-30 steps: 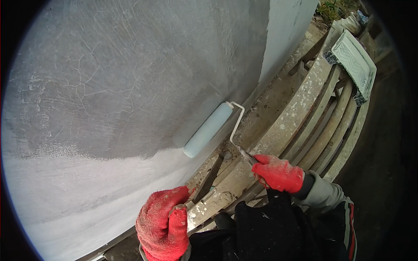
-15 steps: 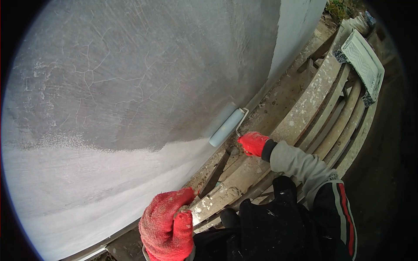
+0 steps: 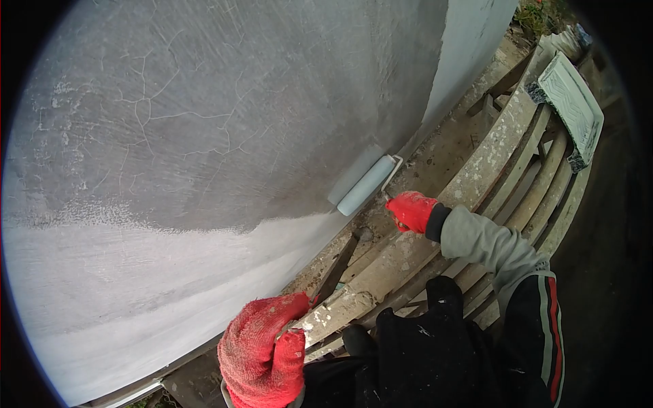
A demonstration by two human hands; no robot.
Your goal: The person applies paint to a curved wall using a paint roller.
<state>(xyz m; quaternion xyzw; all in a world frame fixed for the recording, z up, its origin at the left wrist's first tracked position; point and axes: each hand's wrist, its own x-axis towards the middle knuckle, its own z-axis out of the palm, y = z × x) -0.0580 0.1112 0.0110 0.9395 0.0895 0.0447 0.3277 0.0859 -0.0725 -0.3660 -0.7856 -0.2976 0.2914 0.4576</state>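
Observation:
My right hand [image 3: 413, 211], in a red glove, is closed round the handle of a paint roller [image 3: 366, 185]. The pale blue roller sleeve lies against the lower part of the grey wall [image 3: 272, 88], beside a short strip of light wet paint. Most of the handle is hidden in the glove. At the bottom, my left hand [image 3: 264, 350], also in a red glove, is closed round the end of a paint-spotted wooden plank [image 3: 340, 309]. White paint [image 3: 156, 279] covers the wall's lower left part.
A paint tray [image 3: 571, 102] coated with pale paint rests on the slats [image 3: 537, 197] of the wooden platform at the upper right. A narrow dirty ledge [image 3: 442, 153] runs between wall and planks. Plants [image 3: 535, 18] show at the top right.
My right hand has moved forward with the roller, whose sleeve now sits closer to the wall's base, and a light strip shows beside it. My left hand keeps its hold on the plank.

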